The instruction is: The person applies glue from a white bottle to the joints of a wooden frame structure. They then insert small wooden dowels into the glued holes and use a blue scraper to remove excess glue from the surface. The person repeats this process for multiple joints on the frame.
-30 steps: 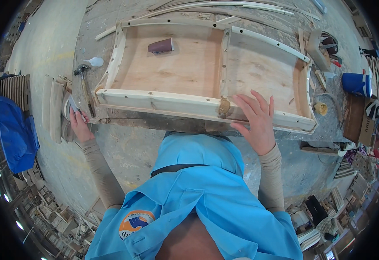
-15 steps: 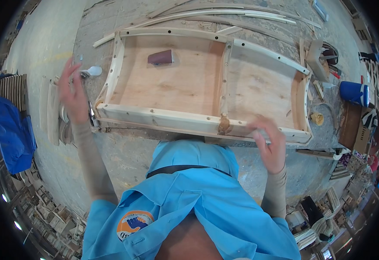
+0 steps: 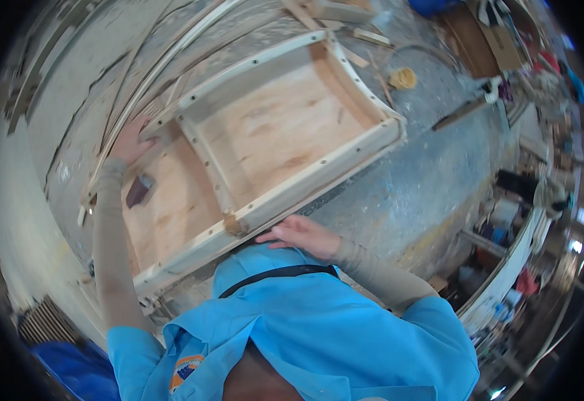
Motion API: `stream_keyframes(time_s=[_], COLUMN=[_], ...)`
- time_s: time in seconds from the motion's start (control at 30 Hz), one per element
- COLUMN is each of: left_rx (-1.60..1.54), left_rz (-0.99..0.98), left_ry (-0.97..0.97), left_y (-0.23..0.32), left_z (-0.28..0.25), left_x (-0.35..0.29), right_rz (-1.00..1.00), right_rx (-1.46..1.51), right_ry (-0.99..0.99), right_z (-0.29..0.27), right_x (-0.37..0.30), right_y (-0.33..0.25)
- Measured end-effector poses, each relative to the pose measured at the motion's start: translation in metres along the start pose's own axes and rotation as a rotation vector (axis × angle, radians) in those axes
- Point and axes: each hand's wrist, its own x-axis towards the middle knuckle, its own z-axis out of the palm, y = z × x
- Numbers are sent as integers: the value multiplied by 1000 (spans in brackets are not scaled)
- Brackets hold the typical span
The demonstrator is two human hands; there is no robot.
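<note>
A shallow wooden frame [image 3: 285, 194] with a plywood bottom and a cross rail lies slantwise before me, its curved end toward the far right. Dark dots run along its pale rails. My left hand [image 3: 130, 142] is closed over the far rail, thumb on the inner side. My right hand [image 3: 302, 235] is beside the near rail, just right of the brown patch, fingers stretched toward its lower edge; whether they touch it I cannot tell. Inside the left compartment lies a curled maroon sheet, apparently sandpaper [image 3: 139, 191].
Long thin wooden strips [image 3: 146, 79] lie beyond the frame. A yellowish round lump [image 3: 403, 78] and wood offcuts sit past its right end. Farther right stands a brown cardboard box [image 3: 479, 40]. A blue sheet [image 3: 71, 369] is at lower left.
My view has swung right, so the frame appears tilted. My left hand has gone from the air onto the far rail. My right hand has dropped from above the near rail to beside it.
</note>
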Motion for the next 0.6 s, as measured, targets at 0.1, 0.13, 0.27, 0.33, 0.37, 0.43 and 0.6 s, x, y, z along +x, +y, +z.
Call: stream_keyframes(time_s=[0.1,0.13,0.27,0.33,0.37,0.43,0.6], left_rx=[19,11,7,26,35,76,218], left_rz=[-119,-103,-113,-102,-76,-60,-109], left_ry=[-73,-77,-85,-63,-37,-2,-7], left_y=[9,8,5,7,9,9,-3], left_z=[-2,-3,-1,0,0,2,3], left_x=[6,8,8,7,6,4,12], right_rz=[-2,5,20,8,0,-11,-76], right_rx=[132,144,107,71,61,41,-26], right_ry=[-53,-34,35,42,30,13,-20], right_z=[4,5,9,9,7,4,1], right_x=[15,20,30,32,34,35,38], right_y=[1,3,6,7,9,11,15])
